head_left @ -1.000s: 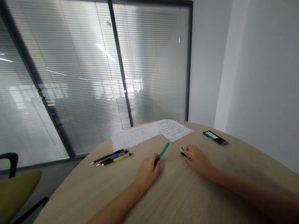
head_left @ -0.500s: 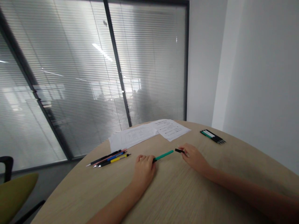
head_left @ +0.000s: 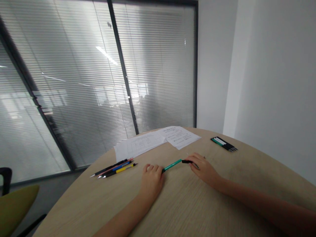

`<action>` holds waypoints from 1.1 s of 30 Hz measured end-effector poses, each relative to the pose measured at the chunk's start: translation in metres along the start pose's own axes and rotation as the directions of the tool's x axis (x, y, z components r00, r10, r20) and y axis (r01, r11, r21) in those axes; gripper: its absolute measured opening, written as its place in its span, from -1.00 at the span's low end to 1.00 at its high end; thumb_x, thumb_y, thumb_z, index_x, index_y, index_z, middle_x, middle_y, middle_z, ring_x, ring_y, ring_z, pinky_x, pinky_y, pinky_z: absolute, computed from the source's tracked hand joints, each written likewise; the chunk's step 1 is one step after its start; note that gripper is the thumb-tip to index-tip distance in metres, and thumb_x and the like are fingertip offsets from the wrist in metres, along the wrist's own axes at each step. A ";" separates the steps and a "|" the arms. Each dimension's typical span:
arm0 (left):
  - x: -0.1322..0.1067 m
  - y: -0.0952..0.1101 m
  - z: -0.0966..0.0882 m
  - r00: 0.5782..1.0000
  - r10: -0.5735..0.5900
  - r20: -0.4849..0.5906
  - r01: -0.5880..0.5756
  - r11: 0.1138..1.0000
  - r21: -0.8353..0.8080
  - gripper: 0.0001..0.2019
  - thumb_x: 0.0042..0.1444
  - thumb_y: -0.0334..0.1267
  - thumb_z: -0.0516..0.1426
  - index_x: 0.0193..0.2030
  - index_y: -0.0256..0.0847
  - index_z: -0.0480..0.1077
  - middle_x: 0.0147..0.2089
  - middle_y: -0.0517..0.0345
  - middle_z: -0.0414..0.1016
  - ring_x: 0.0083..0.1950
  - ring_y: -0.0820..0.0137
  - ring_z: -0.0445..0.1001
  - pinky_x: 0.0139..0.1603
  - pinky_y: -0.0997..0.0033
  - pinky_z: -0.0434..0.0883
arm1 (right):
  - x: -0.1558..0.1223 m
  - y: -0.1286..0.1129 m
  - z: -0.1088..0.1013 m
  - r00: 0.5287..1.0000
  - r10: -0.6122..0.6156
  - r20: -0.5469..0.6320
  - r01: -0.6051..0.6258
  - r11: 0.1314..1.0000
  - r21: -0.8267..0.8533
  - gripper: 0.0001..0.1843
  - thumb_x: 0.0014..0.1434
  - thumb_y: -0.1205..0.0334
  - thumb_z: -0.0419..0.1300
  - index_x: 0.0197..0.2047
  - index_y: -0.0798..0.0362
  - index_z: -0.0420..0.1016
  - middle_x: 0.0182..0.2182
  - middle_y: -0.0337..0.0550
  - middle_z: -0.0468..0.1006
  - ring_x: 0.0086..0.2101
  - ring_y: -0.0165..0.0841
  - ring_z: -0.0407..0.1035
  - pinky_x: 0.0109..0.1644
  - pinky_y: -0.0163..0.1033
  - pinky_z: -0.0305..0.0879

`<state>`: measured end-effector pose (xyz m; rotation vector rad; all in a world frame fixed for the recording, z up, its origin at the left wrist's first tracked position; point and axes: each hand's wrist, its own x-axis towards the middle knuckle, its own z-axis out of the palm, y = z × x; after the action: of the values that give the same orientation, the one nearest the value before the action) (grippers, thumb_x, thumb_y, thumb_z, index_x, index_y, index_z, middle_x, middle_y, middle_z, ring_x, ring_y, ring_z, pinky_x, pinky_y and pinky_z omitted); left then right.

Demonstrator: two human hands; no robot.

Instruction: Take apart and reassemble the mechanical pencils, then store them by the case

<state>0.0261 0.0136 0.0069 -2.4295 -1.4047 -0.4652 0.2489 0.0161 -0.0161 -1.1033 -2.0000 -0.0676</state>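
Observation:
My left hand point(head_left: 152, 179) is closed around the dark end of a green pencil point(head_left: 172, 165), which slants up and to the right just above the table. Between the fingertips of my right hand point(head_left: 201, 167) is a short black cap-like piece point(head_left: 187, 161). Its tip sits at the far end of the green barrel; whether the two touch or are joined I cannot tell. A thin, curved shape shows by the right fingers, too small to make out.
Several mechanical pencils point(head_left: 116, 168), in black, pink, blue and yellow, lie left of my hands. Printed paper sheets point(head_left: 182, 137) lie farther back. A black case with green and white pieces point(head_left: 223, 144) is at the right rear. A chair point(head_left: 18, 207) stands beyond the left table edge.
My right hand has come slightly left, bringing the black piece up to the end of the green pencil and narrowing the gap between them. The left hand keeps its hold.

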 end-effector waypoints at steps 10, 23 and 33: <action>0.000 0.001 -0.003 0.999 -0.003 0.049 0.002 1.000 0.016 -0.82 0.04 -0.38 -0.03 -0.27 -0.22 0.37 -0.30 0.06 0.42 -0.20 0.30 0.35 -0.06 0.20 0.13 | -0.001 0.001 0.000 1.000 0.000 -0.003 0.000 0.998 -0.063 -0.67 0.03 0.44 -0.05 -0.16 -0.03 0.35 -0.28 -0.15 0.41 -0.21 -0.37 0.28 -0.12 -0.20 0.22; 0.001 0.001 -0.002 0.999 0.039 0.032 -0.038 0.999 -0.026 -0.82 0.03 -0.41 -0.01 -0.28 -0.19 0.37 -0.31 0.07 0.42 -0.20 0.31 0.36 0.01 0.13 0.09 | -0.001 0.001 0.000 0.999 0.032 0.008 -0.031 0.997 -0.071 -0.71 0.04 0.43 -0.04 -0.19 0.01 0.36 -0.30 -0.14 0.42 -0.23 -0.36 0.29 -0.14 -0.20 0.23; 0.001 0.000 -0.002 0.996 0.082 0.023 -0.080 0.995 -0.061 -0.78 0.00 -0.45 0.00 -0.22 -0.16 0.36 -0.32 0.10 0.42 -0.20 0.33 0.34 0.01 0.15 0.10 | -0.004 0.008 0.004 1.000 0.007 -0.024 -0.008 1.000 -0.007 -0.74 0.09 0.38 -0.08 -0.18 0.00 0.33 -0.24 -0.14 0.42 -0.15 -0.37 0.26 -0.05 -0.16 0.19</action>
<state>0.0263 0.0141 0.0092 -2.5379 -1.3142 -0.4645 0.2526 0.0198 -0.0242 -1.1096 -1.9758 -0.0838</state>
